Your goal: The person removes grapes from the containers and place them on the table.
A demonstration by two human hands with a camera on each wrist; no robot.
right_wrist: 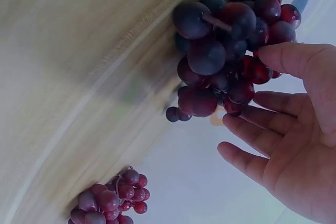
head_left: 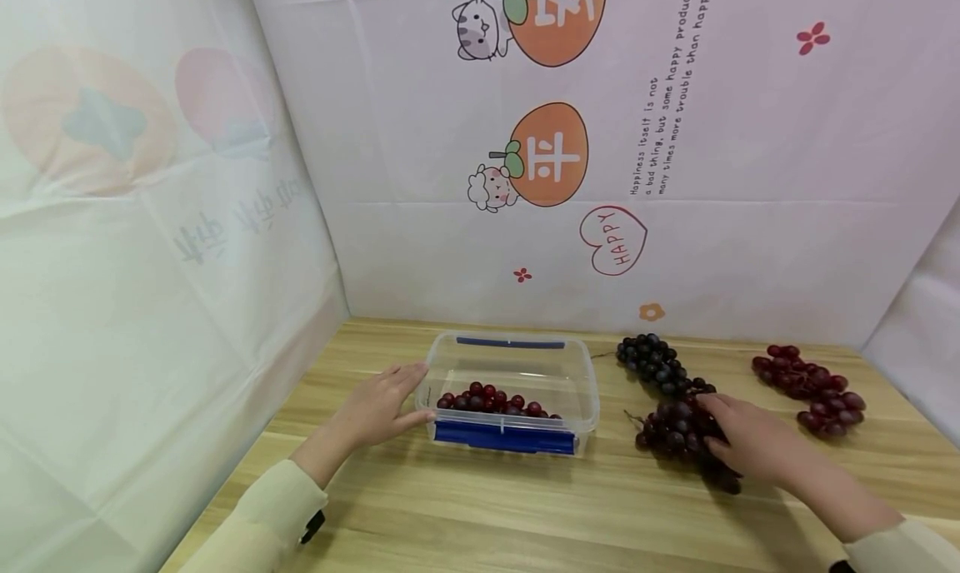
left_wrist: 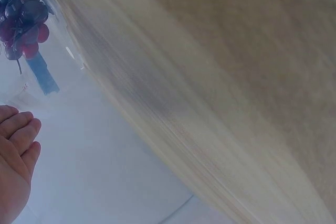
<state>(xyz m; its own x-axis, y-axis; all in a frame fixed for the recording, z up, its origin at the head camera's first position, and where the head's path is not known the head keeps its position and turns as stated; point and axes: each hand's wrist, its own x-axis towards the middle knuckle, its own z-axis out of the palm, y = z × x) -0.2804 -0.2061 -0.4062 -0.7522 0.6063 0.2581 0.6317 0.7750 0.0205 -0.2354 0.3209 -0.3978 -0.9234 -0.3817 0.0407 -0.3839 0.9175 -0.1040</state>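
Fingers apart, my right hand (head_left: 753, 440) touched dark red grapes (head_left: 677, 429) toward the right edge of the wooden desk (head_left: 540, 506), my left hand (head_left: 381, 408), outstretched, met the clear box (head_left: 504, 436), and printed white cloth (head_left: 420, 240) backed everything.

The left hand (head_left: 386, 406) is nearer the table's (head_left: 450, 506) left edge, fingers extended, thumb apart. The right hand (head_left: 753, 441) is nearer the right edge, thumb and loosely straight fingers parted. Both arms (head_left: 322, 456) wear pale sleeves (head_left: 258, 515).
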